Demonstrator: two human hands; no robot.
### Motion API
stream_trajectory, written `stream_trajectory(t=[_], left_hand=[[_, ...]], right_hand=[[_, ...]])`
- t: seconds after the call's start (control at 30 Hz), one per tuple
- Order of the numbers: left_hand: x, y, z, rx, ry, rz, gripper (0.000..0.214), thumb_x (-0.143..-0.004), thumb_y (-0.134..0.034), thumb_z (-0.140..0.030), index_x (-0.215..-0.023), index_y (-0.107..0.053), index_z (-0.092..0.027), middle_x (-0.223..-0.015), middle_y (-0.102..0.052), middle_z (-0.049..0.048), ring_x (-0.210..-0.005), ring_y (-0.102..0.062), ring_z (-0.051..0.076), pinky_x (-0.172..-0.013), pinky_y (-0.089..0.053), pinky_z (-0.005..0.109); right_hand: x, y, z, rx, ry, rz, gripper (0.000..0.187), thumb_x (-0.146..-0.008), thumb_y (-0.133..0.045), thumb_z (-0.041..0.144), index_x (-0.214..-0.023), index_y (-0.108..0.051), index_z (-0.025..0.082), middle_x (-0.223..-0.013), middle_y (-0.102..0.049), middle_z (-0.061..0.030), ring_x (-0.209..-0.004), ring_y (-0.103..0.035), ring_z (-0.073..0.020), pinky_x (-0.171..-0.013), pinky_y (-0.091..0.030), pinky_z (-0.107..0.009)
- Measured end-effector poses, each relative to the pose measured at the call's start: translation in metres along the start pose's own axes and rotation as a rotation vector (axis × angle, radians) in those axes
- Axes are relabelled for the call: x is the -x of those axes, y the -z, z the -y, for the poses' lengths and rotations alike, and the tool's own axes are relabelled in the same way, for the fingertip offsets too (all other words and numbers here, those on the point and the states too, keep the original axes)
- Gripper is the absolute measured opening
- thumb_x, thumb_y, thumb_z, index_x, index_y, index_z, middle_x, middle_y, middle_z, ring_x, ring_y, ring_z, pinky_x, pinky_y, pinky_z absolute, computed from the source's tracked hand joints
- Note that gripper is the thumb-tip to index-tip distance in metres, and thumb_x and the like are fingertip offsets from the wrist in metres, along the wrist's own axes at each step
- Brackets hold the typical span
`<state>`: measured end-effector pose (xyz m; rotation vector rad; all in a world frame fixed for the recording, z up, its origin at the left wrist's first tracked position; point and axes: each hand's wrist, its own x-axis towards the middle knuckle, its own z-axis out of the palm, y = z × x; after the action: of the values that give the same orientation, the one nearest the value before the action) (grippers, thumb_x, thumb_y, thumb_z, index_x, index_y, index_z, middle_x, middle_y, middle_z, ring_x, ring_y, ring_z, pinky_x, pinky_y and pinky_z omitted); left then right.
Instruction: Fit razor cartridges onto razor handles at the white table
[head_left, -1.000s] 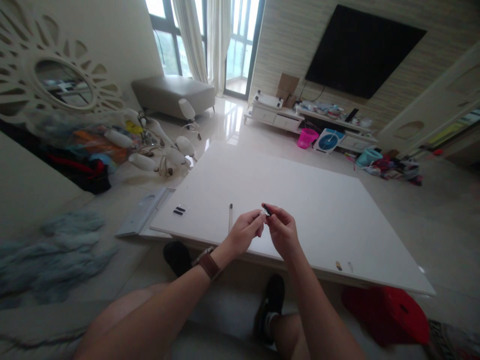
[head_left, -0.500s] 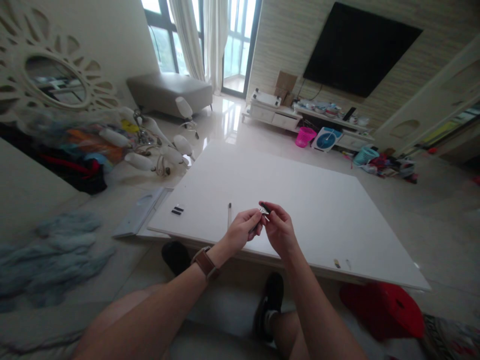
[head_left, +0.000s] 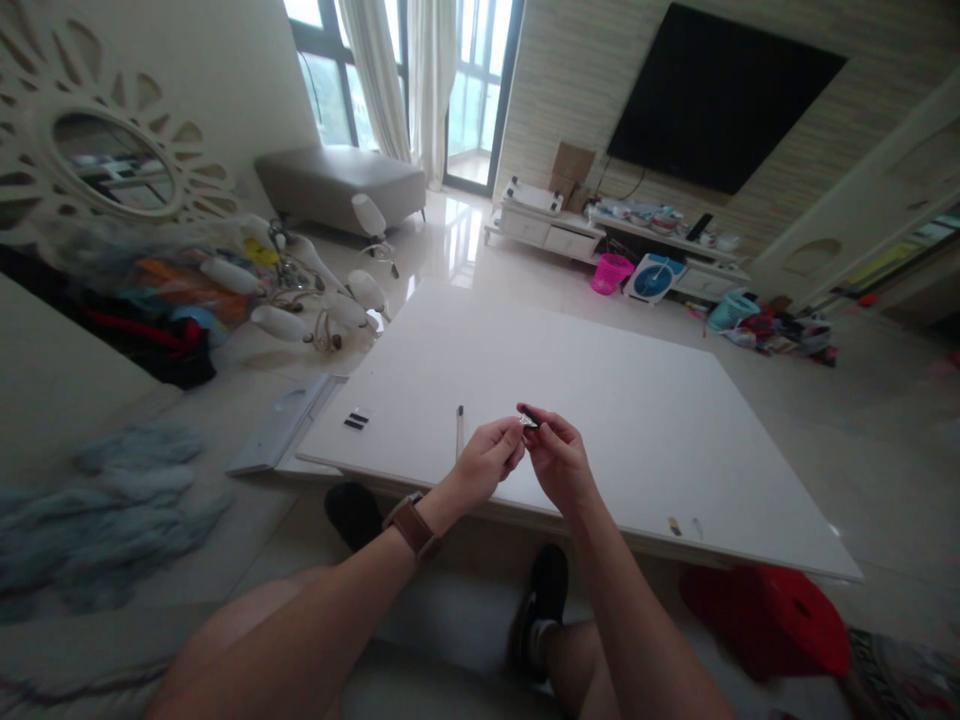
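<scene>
Close together over the near part of the white table (head_left: 570, 370), both hands are closed on one small black-and-silver piece (head_left: 529, 418), too small to identify. My left hand (head_left: 489, 455), with a brown watch strap at the wrist, grips its left end between thumb and fingers. The fingertips of my right hand (head_left: 559, 450) pinch the black part. Beside my left hand lies a thin pale stick with a dark tip (head_left: 460, 430). Further left are black strips (head_left: 357, 420) on a clear sheet. A small yellow-and-black piece (head_left: 674, 526) rests near the front edge at right, beside a tiny clear item (head_left: 698, 527).
A red stool (head_left: 772, 615) stands by the table's right front. On the left, a white flat box (head_left: 281, 425) lies against the table, with a chandelier (head_left: 322, 300) on the floor behind. Beyond are a pink basket (head_left: 611, 272) and a TV cabinet (head_left: 570, 240).
The small piece has turned slightly between my fingers, and the silver part shows at a different angle. My hands stay in nearly the same place.
</scene>
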<state>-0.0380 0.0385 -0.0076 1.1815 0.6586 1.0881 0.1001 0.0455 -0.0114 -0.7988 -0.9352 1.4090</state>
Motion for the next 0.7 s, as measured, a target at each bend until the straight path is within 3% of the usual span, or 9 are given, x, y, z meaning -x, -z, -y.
stream_trajectory(t=[0.2,0.43,0.7], left_hand=[[0.003,0.002,0.004,-0.216,-0.102,-0.026,0.039,-0.101,-0.043,-0.048,-0.076,-0.044,-0.019,-0.056,-0.039,-0.0067,-0.049,-0.033,0.008,-0.048,-0.027,0.022],[0.005,0.001,-0.005,-0.473,-0.162,-0.073,0.032,-0.102,-0.039,-0.039,-0.078,-0.047,-0.019,-0.061,-0.043,-0.0044,-0.056,-0.038,0.011,-0.054,-0.029,0.024],[0.006,0.002,-0.006,-0.532,-0.225,-0.072,0.029,-0.102,-0.040,-0.033,-0.078,-0.047,-0.019,-0.067,-0.049,-0.0026,-0.059,-0.041,0.011,-0.058,-0.030,0.025]], right_hand=[[0.001,0.001,-0.001,-0.030,0.007,0.011,0.024,-0.072,-0.086,0.037,-0.093,-0.080,0.028,-0.113,-0.073,-0.0048,-0.091,-0.065,-0.0187,-0.080,-0.052,-0.032],[0.001,0.000,-0.002,-0.005,0.025,-0.012,0.030,-0.068,-0.089,0.040,-0.094,-0.079,0.027,-0.114,-0.072,-0.0074,-0.094,-0.065,-0.0227,-0.081,-0.053,-0.037],[0.002,0.000,-0.003,-0.021,0.017,0.004,0.031,-0.068,-0.089,0.042,-0.094,-0.079,0.027,-0.116,-0.072,-0.0068,-0.096,-0.066,-0.0227,-0.088,-0.053,-0.039]])
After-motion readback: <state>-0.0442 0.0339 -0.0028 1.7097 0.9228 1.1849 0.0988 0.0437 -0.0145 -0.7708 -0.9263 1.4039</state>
